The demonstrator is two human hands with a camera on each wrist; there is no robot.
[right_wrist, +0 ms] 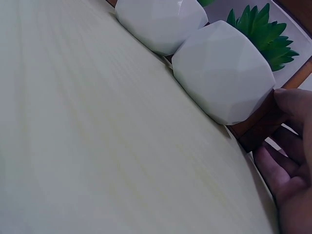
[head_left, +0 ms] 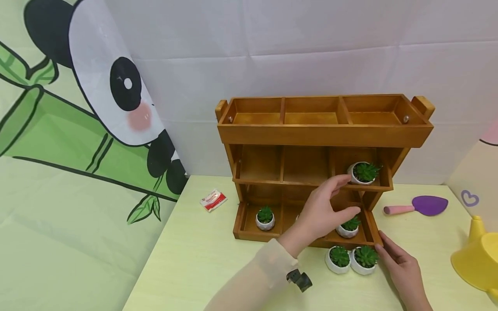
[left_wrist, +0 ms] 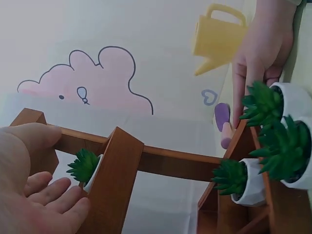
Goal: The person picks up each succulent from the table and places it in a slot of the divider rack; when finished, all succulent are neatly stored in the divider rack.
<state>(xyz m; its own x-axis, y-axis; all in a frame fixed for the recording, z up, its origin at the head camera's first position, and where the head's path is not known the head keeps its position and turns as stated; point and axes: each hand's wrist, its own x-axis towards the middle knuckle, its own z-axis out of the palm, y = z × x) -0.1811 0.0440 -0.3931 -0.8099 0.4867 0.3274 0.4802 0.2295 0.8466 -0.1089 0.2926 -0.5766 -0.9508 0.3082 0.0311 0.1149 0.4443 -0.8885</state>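
A brown three-tier wooden shelf (head_left: 324, 134) stands against the backdrop. My left hand (head_left: 320, 211) is in front of its right side, fingers spread and holding nothing. Those fingertips are close to a potted succulent (head_left: 365, 173) in the middle tier's right compartment; whether they touch it is unclear. At the bottom tier's front right corner, my right hand (head_left: 402, 268) grips the wood between thumb and fingers. Two white-potted succulents, one left (head_left: 338, 258) and one right (head_left: 364, 260), stand on the table beside that corner. Another succulent (head_left: 349, 226) sits in the bottom right compartment.
In the bottom left compartment is a small succulent (head_left: 265, 217). My left hand hides most of the bottom middle compartment. A purple trowel (head_left: 429, 205) and a yellow watering can (head_left: 476, 259) lie to the right. A red and white packet (head_left: 213, 200) is left of the shelf.
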